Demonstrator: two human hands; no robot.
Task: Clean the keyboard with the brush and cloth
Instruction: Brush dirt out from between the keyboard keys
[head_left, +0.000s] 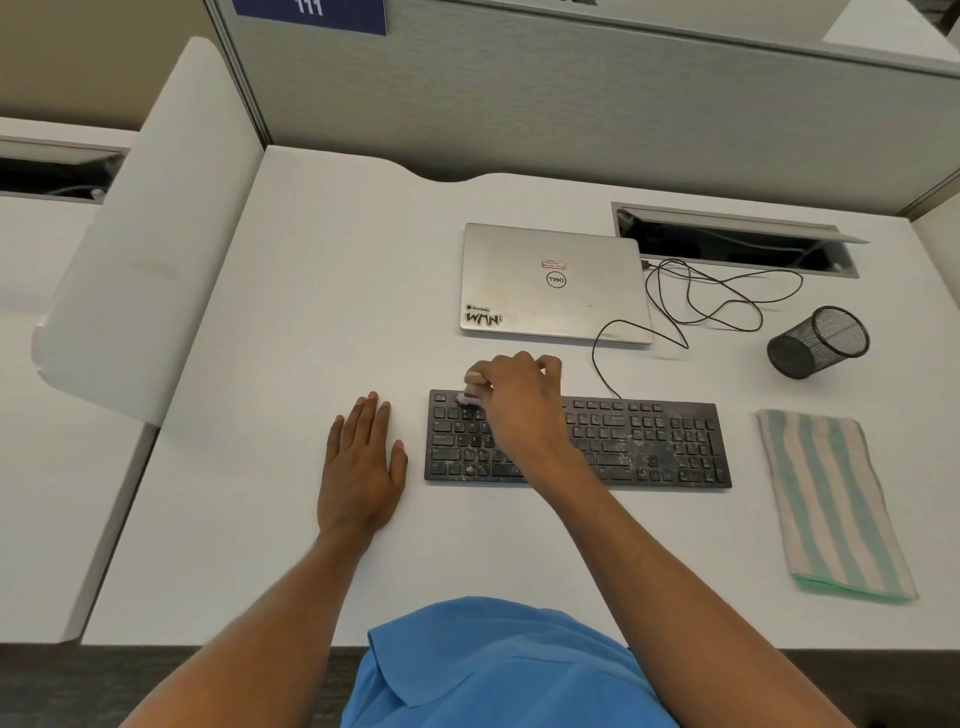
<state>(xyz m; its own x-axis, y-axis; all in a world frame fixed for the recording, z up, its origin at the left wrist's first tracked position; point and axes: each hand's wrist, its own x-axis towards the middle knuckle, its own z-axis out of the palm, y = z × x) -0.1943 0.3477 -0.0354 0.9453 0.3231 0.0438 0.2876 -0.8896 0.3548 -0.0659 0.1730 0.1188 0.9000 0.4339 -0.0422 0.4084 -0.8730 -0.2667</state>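
Note:
A black keyboard (644, 447) lies on the white desk, speckled with pale dust, thickest on its right half. My right hand (519, 400) reaches over the keyboard's upper left part and grips a small pale brush (471, 394), whose tip touches the top key rows. My left hand (361, 462) rests flat on the desk just left of the keyboard, fingers straight. A folded cloth (831, 499) with green and beige stripes lies to the right of the keyboard.
A shut silver laptop (553, 283) sits behind the keyboard. The keyboard's black cable (727, 296) loops toward an open cable tray (737, 241). A black mesh cup (818, 343) lies tipped at the right. White partitions bound the desk (311, 312) at left and back.

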